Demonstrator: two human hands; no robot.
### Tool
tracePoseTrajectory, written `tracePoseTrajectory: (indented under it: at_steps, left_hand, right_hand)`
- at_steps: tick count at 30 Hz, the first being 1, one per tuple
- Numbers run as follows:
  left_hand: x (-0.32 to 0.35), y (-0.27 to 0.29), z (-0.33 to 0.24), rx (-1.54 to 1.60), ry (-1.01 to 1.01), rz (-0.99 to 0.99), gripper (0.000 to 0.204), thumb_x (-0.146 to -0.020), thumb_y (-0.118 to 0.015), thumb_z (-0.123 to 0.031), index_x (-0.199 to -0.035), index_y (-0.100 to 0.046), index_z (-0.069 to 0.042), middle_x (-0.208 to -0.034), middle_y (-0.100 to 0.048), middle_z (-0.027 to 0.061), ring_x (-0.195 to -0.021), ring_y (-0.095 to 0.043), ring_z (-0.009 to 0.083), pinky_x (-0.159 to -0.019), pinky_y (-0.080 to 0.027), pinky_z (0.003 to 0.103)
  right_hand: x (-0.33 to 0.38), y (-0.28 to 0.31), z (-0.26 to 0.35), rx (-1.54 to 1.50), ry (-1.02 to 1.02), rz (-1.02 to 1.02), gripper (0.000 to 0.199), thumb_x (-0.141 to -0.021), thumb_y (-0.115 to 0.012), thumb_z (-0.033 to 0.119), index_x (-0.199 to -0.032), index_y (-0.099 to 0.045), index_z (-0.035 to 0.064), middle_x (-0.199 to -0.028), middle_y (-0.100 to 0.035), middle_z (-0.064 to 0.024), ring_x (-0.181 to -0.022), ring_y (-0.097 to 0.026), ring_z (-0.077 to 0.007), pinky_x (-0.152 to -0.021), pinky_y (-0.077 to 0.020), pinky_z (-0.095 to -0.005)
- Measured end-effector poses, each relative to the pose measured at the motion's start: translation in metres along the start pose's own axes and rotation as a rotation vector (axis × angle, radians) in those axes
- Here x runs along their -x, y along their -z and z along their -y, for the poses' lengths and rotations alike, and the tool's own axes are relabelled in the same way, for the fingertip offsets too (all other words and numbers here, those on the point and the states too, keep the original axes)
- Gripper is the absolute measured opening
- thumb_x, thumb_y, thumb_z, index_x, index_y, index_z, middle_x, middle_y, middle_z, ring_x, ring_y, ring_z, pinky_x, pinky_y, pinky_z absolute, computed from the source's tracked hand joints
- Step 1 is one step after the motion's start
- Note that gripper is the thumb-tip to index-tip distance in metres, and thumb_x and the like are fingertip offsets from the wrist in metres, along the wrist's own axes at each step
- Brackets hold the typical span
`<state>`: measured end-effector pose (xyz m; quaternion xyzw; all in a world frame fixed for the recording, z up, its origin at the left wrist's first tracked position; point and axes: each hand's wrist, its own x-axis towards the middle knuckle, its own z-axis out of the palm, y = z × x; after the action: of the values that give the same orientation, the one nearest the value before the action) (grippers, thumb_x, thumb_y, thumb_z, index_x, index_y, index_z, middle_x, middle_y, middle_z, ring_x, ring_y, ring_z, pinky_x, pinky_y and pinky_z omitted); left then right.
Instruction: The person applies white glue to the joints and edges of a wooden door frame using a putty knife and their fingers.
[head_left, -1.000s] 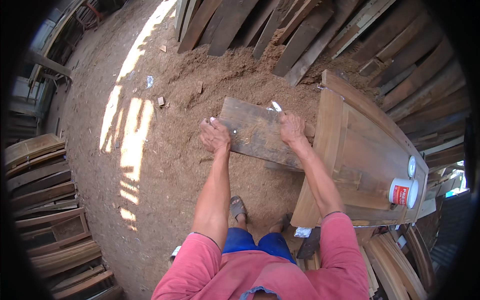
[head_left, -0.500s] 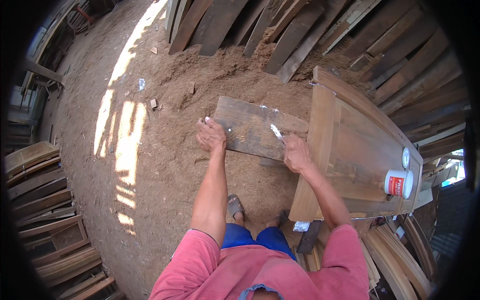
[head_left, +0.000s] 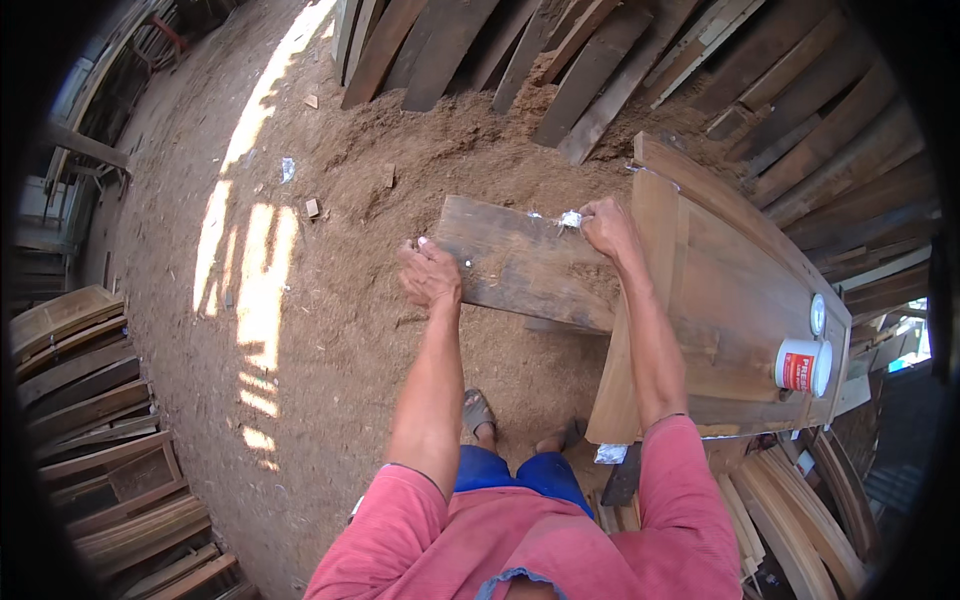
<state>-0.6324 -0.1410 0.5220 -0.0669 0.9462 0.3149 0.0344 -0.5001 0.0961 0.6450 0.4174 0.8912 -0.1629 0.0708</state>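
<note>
Over a sawdust-covered floor [head_left: 340, 380], the left hand [head_left: 430, 273] curls at a wooden board [head_left: 525, 262], its grip unclear; the right hand [head_left: 609, 228] is clenched on a white-smeared blade [head_left: 571, 219].

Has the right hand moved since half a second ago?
Yes: judged against the wooden panel, the right hand has moved forward, up the picture.

- Passing room is offered over the floor [head_left: 345, 330], left of the left hand [head_left: 430, 273]!
- Just beside the right hand [head_left: 610, 228], a wooden panel [head_left: 735, 285] is met!
- Ahead, the way is barred by leaning planks [head_left: 600, 85]!
</note>
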Motion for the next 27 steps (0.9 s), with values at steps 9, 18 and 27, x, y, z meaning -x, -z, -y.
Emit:
tracePoseTrajectory:
  at_steps: [9, 18, 27]
  left_hand:
    - [0.001, -0.010, 0.003, 0.050, -0.078, -0.109, 0.044, -0.103, -0.045, -0.040, -0.126, -0.056, -0.004, -0.114, -0.069, 0.0236, -0.105, -0.063, 0.0428, -0.093, -0.045, 0.053]
    - [-0.005, -0.001, 0.012, 0.092, -0.078, -0.083, 0.046, -0.104, -0.043, -0.038, -0.130, -0.055, -0.003, -0.124, -0.065, 0.0234, -0.115, -0.059, 0.0424, -0.101, -0.041, 0.050]
    - [0.016, -0.001, 0.015, 0.049, 0.002, 0.017, 0.050, -0.104, -0.041, -0.042, -0.132, -0.054, -0.003, -0.126, -0.065, 0.0247, -0.116, -0.059, 0.0444, -0.099, -0.043, 0.052]
  right_hand:
    - [-0.033, -0.017, 0.016, -0.387, -0.049, 0.163, 0.025, -0.079, -0.067, 0.013, -0.100, -0.080, 0.0085, -0.089, -0.077, -0.0152, -0.077, -0.072, -0.0245, -0.073, -0.0561, -0.0368]
    - [-0.038, 0.077, 0.077, -1.410, 0.358, 0.322, 0.048, -0.092, -0.070, 0.009, -0.137, -0.056, -0.0030, -0.100, -0.072, -0.0115, -0.061, -0.057, -0.0020, -0.053, -0.0455, -0.0162]
    - [-0.103, -0.042, -0.029, -0.280, 0.175, -0.169, 0.034, -0.085, -0.066, 0.008, -0.117, -0.073, 0.0005, -0.091, -0.076, -0.0111, -0.068, -0.066, -0.0154, -0.060, -0.0521, -0.0308]
